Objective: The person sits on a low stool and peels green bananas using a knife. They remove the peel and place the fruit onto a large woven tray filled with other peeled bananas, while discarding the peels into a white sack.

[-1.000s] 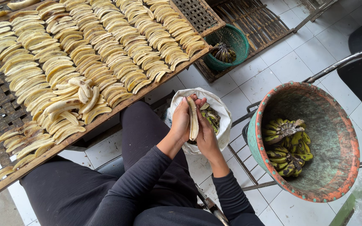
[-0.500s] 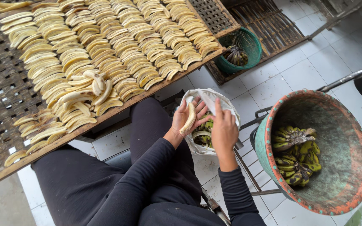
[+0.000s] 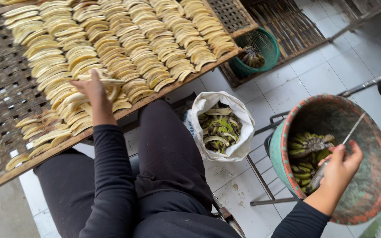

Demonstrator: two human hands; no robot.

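Over the woven drying rack (image 3: pixel 5 88), left hand (image 3: pixel 94 90) grips one peeled banana slice (image 3: pixel 109 82), long axis pointing right; right hand (image 3: pixel 341 162) holds one knife (image 3: pixel 338 150) inside the tub (image 3: pixel 378 194)

— Where does your one view look from?

— From your head, tilted steeply down over your own lap (image 3: pixel 168 176) and the tiled floor (image 3: pixel 331 70).

— Which way does it face?

— Forward and down: the slatted drying rack (image 3: pixel 5 97) fills the upper left, the big basin (image 3: pixel 375 176) sits at the right edge, cut off.

— How near?

— Close; both your arms reach in from the bottom, and the white sack (image 3: pixel 208 103) lies mid-frame. No second view shares anything.
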